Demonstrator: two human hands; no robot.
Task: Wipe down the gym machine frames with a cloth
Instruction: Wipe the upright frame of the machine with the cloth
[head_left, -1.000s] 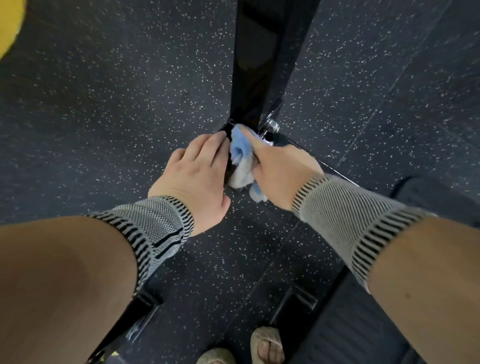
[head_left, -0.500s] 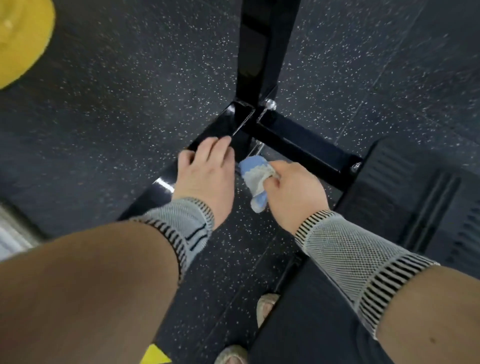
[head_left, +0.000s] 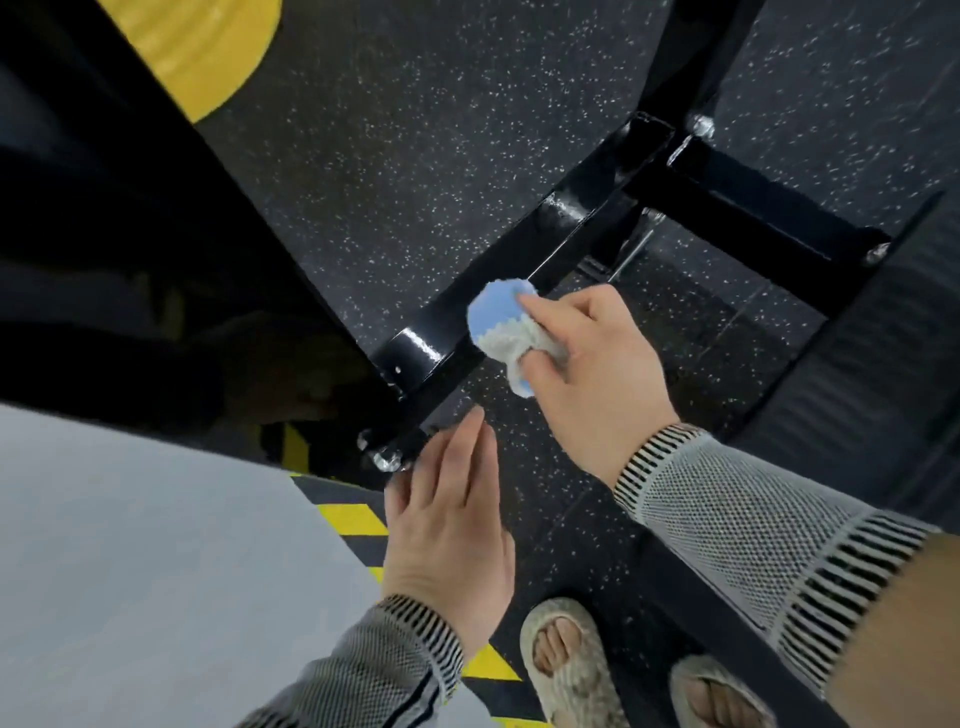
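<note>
A glossy black frame bar (head_left: 524, 244) runs low over the floor from the upper right down to a bolted end (head_left: 384, 457). My right hand (head_left: 587, 374) grips a bunched blue and white cloth (head_left: 501, 317) and presses it against the bar's near side, about midway along. My left hand (head_left: 452, 514) lies lower down with straight fingers, its fingertips touching the bar's near end beside the bolts. A second black bar (head_left: 753, 213) branches off to the right from the joint at the upright post (head_left: 670, 62).
Dark speckled rubber floor (head_left: 415, 156) lies all around. A yellow weight plate (head_left: 208, 47) sits at the top left. A black padded bench (head_left: 872, 338) fills the right side. Yellow and black hazard stripes (head_left: 353, 519) mark the floor near my sandalled feet (head_left: 566, 660).
My right hand has slid the cloth down the bar away from the joint. My left hand has moved down the bar to its bolted end. The view has swung left.
</note>
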